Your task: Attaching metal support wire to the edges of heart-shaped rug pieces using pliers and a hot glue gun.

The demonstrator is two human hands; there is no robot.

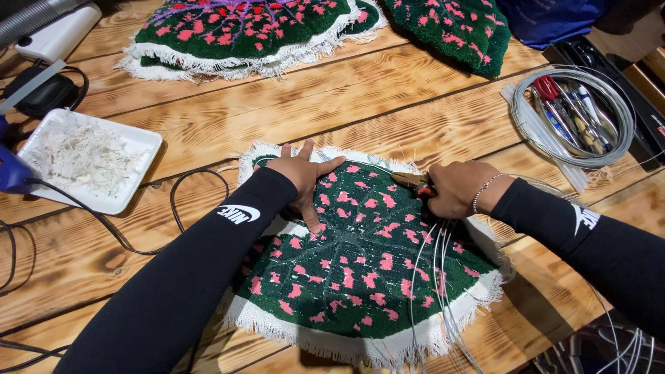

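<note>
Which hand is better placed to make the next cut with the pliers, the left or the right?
Probably the right. The right hand already grips the pliers at the edge of the green and pink tufted piece, beside the loose wires. The left hand lies flat, pressing the piece down.

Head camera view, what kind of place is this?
Probably a craft workshop for tufted textile pieces. A green piece with pink spots lies on a wooden table, more such pieces sit at the far edge, and a coil of wire rings some hand tools.
</note>
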